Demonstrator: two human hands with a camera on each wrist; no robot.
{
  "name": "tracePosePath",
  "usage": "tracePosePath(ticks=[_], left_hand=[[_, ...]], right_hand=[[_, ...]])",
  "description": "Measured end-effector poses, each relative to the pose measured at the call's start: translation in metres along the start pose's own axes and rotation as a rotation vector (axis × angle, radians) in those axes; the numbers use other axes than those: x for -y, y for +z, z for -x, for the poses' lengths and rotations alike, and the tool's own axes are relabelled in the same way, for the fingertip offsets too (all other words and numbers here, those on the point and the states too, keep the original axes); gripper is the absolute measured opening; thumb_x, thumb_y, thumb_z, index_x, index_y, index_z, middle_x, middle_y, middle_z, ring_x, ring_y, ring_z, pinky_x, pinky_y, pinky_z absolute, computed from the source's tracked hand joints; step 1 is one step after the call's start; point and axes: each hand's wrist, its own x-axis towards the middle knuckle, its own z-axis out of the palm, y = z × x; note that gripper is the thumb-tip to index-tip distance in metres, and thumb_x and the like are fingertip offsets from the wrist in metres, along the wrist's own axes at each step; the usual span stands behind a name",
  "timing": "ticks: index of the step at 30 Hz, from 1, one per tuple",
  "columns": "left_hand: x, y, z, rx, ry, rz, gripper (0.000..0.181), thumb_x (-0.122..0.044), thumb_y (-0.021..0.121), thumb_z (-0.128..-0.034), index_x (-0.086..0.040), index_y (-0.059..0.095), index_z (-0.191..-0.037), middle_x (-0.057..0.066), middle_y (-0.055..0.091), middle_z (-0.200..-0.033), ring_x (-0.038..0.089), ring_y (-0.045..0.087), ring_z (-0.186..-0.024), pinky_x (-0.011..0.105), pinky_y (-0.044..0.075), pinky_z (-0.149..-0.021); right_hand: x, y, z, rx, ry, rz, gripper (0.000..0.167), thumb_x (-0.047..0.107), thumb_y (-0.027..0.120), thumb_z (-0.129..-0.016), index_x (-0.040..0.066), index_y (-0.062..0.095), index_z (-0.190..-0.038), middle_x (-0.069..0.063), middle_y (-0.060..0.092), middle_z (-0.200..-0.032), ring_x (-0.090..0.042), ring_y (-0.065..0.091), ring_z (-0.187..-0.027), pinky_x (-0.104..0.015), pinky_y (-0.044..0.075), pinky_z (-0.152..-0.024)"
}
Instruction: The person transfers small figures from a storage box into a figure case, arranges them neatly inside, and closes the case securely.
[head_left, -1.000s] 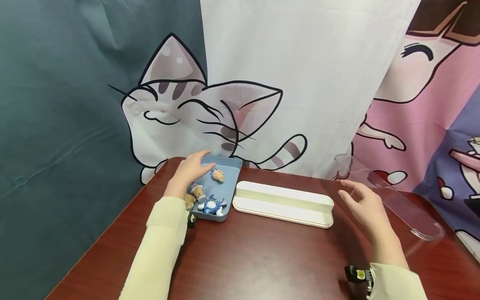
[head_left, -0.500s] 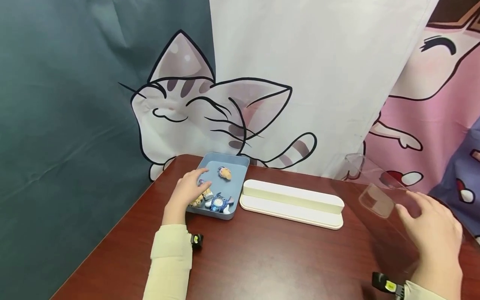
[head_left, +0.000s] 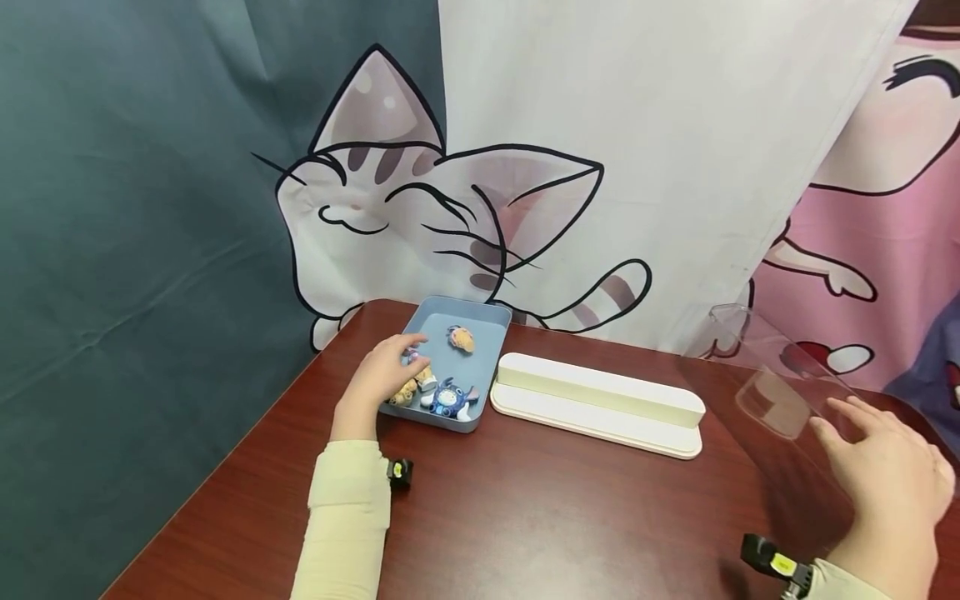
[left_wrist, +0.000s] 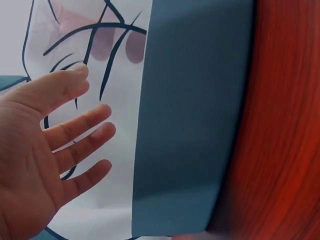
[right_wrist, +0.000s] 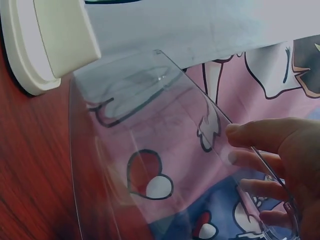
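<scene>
Wearer in pale yellow; bare left hand, bare right hand.
Left sleeve: plain, broadly folded near the wrist. Left wrist unit: small, black, boxy, marked yellow. Right sleeve: same shade, partly visible. Right wrist unit: black, boxy, marked yellow.

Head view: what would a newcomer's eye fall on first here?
Most likely the big smiling cartoon cat printed on the cloth behind the table. Below it sits a blue tray with small toy figures, and right of that a long white stepped stand. At far right, the see-through cover beside the person's right grip might be noticed last.
</scene>
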Motion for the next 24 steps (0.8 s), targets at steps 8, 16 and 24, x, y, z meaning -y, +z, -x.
tracePosePath(ticks=[8,16,24], left_hand=[[-0.013,0.016,-0.006,0.079,0.016,-0.055,0.040,-0.030,0.062,-0.0893,-0.017,0.056,-0.127,0.008,0.060,-0.114,0.022,0.056,-0.101,0.043,0.046,-0.085],[-0.024,0.033,-0.008,0.189,0.065,-0.053,0.044,-0.030,0.067,-0.0848,-0.013,0.058,-0.124,0.011,0.059,-0.117,0.026,0.054,-0.107,0.045,0.042,-0.090],[-0.027,0.042,-0.009,0.218,0.058,-0.110,0.041,-0.029,0.071,-0.0821,-0.013,0.061,-0.119,0.008,0.060,-0.116,0.022,0.055,-0.104,0.041,0.043,-0.090]], right_hand=[[0.000,0.000,0.000,0.001,0.016,0.010,0.061,0.049,0.048,-0.091,0.009,0.042,-0.137,-0.021,0.025,-0.145,-0.042,0.015,-0.134,-0.063,0.014,-0.096],[0.000,0.001,0.000,-0.021,0.004,0.000,0.060,0.049,0.048,-0.091,0.009,0.043,-0.136,-0.019,0.025,-0.146,-0.042,0.015,-0.134,-0.064,0.013,-0.096],[-0.001,0.004,0.000,-0.026,-0.009,0.001,0.061,0.050,0.046,-0.091,0.008,0.042,-0.136,-0.019,0.024,-0.146,-0.042,0.014,-0.134,-0.063,0.010,-0.099]])
